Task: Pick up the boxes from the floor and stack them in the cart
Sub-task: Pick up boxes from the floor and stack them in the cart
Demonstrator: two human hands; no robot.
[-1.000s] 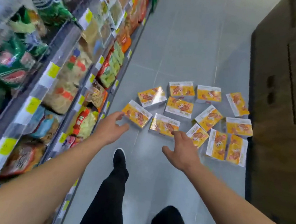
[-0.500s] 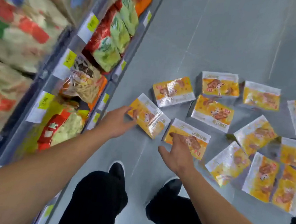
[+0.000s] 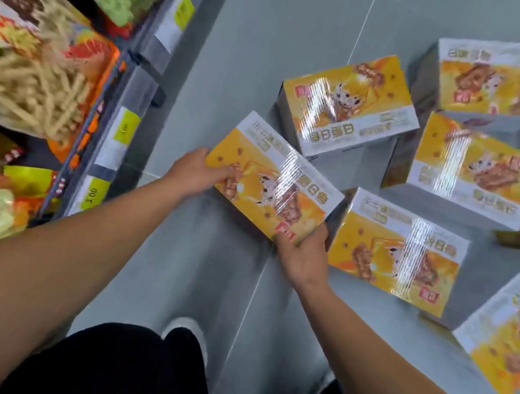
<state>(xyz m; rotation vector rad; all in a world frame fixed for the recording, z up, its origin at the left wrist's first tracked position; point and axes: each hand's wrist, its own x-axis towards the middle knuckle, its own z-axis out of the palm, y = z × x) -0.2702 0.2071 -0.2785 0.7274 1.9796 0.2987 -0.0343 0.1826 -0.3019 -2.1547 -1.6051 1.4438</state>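
Note:
Several yellow-and-white shrink-wrapped boxes lie flat on the grey floor. My left hand grips the left edge of the nearest box, thumb on its top face. My right hand grips that same box at its near right corner, thumb on top. Close beside it lie a second box to the right and a third box beyond it. More boxes spread toward the right edge. No cart is in view.
A store shelf with snack bags and yellow price tags runs along the left. My legs in black trousers and a dark shoe are at the bottom, on the grey tiled floor.
I have bent closer to the floor. My left hand went from touching the nearest box's edge to gripping it. My right hand moved off the second box onto the nearest box's corner.

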